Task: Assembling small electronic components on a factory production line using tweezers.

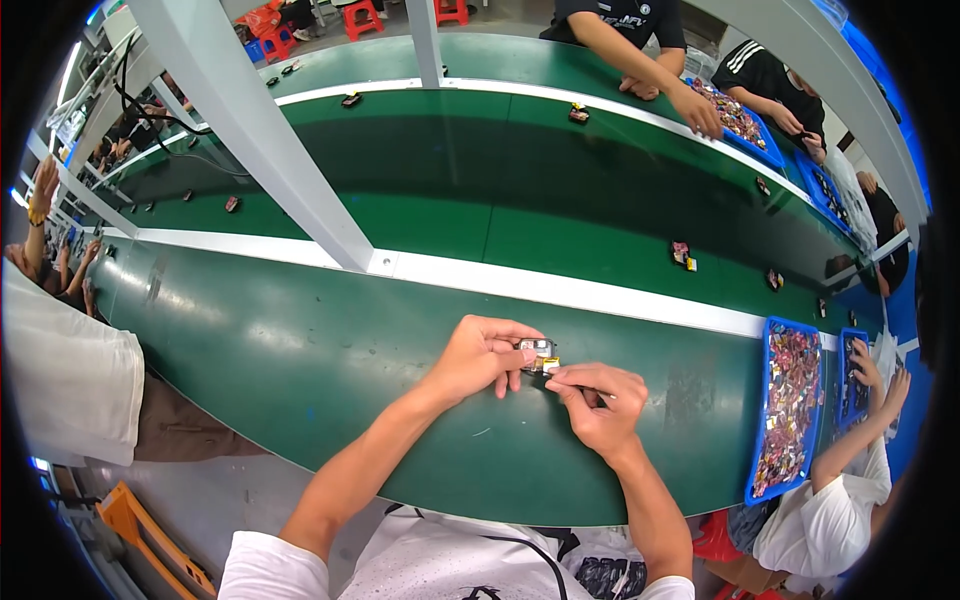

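Over the near green worktop, my left hand [482,356] holds a small dark-rimmed device [541,346] between thumb and fingers. Its upward face shows pale and silvery parts inside the rim. At the device's lower right corner sits a small yellow-and-white piece [551,365]. The thumb and forefinger of my right hand [606,405] are pinched together at that piece's lower edge, with the other fingers curled in. Exactly how the piece joins the device is too small to tell.
A blue tray [751,488] heaped with small colourful parts stands at the right. Beyond a white rail [560,303], a green conveyor belt [400,215] carries scattered devices. A grey post [255,130] rises at left. Co-workers sit on both sides and across.
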### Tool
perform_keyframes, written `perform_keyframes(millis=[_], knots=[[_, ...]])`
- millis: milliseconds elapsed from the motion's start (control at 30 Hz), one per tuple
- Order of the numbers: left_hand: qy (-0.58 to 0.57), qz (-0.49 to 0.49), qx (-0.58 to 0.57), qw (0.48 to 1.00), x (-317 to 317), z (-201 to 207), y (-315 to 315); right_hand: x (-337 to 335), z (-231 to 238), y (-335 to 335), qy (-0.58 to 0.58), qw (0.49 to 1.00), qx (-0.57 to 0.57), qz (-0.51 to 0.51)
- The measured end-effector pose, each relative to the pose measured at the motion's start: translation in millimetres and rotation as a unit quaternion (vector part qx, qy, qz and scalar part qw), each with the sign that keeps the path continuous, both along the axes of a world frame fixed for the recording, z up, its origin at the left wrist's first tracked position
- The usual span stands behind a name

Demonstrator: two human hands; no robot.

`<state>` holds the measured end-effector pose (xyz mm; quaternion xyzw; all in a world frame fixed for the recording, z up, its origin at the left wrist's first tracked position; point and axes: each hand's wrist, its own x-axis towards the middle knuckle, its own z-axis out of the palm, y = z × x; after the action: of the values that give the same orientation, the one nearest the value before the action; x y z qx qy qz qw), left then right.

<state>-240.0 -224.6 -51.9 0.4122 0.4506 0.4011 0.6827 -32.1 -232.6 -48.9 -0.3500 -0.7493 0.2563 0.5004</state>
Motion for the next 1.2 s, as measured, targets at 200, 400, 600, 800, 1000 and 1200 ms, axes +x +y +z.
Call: perform_keyframes(millis=[200, 400, 600, 800, 1000, 1200], knots=[[0.066, 0.033, 0.028, 0.997, 14.6, -3.0, -1.8, 3.6, 6.3, -0.9, -0.055, 0.998, 0.011, -0.006], [0.16, 0.054, 0.067, 0.983, 23.5, 2.2, -4.8, 2.6, 5.8, 0.6, -0.034, 0.999, -0.004, 0.004], [0.212, 0.042, 0.073, 0.974, 9.6, 20.6, 33.0, 3.9, 0.8, 2.1, 0.013, 0.998, 0.044, -0.054], [0.331, 0.18, 0.168, 0.911, -52.4, 2.4, 152.9, 7.1, -8.0, 5.9, 0.047, 0.995, 0.017, -0.087], [0.749, 0.149, 0.236, 0.601, -66.9, 19.1, 203.3, 3.9, -12.6, 11.6, -0.001, 0.993, 0.085, -0.08], [0.366, -0.069, 0.25, 0.894, 78.7, 33.8, 240.7, 9.9, -20.6, 13.1, -0.007, 0.994, 0.055, -0.089]])
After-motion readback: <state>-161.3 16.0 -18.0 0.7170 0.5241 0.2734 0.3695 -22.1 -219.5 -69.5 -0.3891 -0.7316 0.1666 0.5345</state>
